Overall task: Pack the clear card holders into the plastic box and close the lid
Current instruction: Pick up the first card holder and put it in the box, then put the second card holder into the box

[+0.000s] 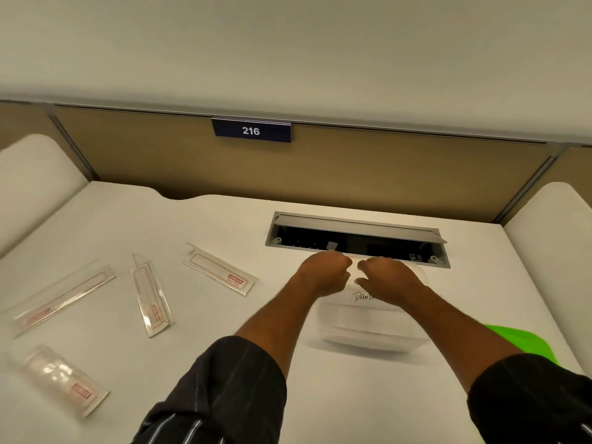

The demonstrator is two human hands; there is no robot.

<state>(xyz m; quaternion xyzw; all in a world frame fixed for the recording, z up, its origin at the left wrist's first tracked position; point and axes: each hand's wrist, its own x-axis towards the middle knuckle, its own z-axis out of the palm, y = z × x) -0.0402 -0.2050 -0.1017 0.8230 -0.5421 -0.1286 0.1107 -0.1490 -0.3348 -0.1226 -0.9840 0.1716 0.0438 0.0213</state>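
A translucent plastic box point(368, 328) with handwriting on its lid sits on the white desk, right of centre. My left hand point(323, 272) and my right hand point(389, 277) rest side by side on the far edge of its lid, fingers curled over that edge. Several clear card holders with red print lie loose to the left: one point(221, 272) nearest the box, one point(152, 296) standing on its fold, a long one point(62, 298) at the far left, and one point(64, 379) near the front left.
An open cable well point(357, 240) with a raised metal flap sits in the desk just behind the box. A green object point(525, 342) lies at the right. A tan partition with a blue "216" sign point(251, 130) closes the back.
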